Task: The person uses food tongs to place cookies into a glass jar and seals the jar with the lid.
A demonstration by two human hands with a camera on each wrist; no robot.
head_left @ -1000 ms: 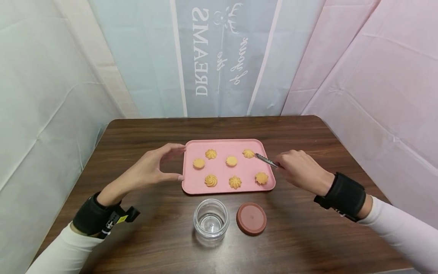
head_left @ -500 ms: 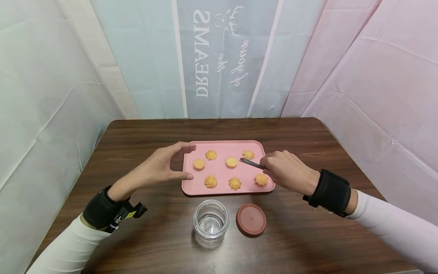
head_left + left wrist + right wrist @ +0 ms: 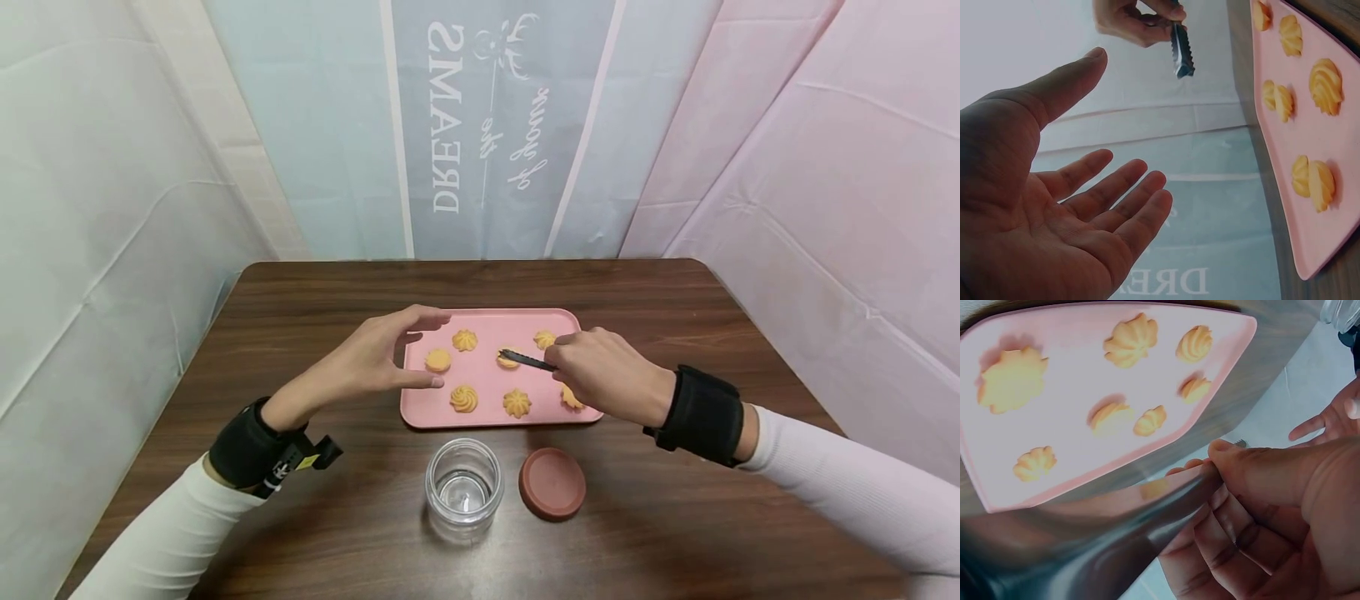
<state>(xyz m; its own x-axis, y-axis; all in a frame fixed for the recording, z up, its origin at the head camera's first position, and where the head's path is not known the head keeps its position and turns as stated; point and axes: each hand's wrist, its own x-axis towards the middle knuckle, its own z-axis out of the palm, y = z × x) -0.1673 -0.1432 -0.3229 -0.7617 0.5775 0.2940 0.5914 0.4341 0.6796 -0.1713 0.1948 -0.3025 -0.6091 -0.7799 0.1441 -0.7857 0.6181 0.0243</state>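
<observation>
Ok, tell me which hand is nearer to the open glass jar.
Left, narrowly. The left hand hovers open at the pink tray's left edge, up-left of the glass jar; the right hand, gripping tongs, is over the tray's right side.

The near-right cookie (image 3: pixel 568 397) on the pink tray (image 3: pixel 480 417) is largely covered by the right hand (image 3: pixel 600 375). The handles of the tongs (image 3: pixel 527 360) are hidden inside that hand. In the right wrist view, the tongs are blurred, and the tray is cut off at the left edge.
</observation>
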